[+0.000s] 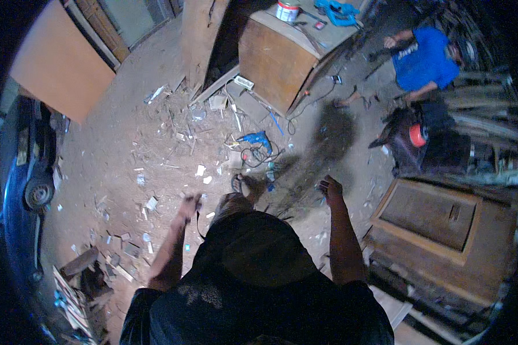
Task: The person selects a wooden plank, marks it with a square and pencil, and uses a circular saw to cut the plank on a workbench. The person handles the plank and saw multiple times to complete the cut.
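Note:
My left hand hangs in front of me on the left, a little blurred, its fingers closed. Beside its fingertips a thin dark strap or cord dangles; what the hand grips is too small to make out. On the other side my right hand is raised off my body with the fingers loosely curled and apart, and no object shows in it. Between and beyond my hands, a blue power drill lies on the floor with its dark cable looped around it. One sandalled foot shows below the drill.
Wood scraps and litter cover the dirt floor. Ahead stands a wooden cabinet bearing a tin and a blue tool. A person in a blue shirt is at far right. A framed panel leans right; a car is left.

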Demonstrator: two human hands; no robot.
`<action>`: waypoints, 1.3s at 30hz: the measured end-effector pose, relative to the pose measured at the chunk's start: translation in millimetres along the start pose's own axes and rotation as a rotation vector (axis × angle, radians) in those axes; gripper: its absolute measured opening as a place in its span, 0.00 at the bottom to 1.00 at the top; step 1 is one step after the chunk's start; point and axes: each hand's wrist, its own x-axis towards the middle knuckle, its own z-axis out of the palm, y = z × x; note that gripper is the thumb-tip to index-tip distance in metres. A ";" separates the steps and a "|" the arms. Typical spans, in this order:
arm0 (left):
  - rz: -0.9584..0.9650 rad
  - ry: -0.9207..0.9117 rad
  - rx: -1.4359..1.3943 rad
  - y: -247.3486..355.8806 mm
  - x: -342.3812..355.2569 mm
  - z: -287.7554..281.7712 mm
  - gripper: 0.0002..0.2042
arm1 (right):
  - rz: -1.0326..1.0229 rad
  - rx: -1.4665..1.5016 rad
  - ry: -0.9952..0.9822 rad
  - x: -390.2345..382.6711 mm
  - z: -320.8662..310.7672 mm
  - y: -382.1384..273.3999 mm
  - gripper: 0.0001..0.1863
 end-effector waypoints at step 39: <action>0.397 0.630 -1.174 464.5 -108.5 38.0 0.36 | -1.013 -1.508 -0.273 438.0 362.9 -537.6 0.16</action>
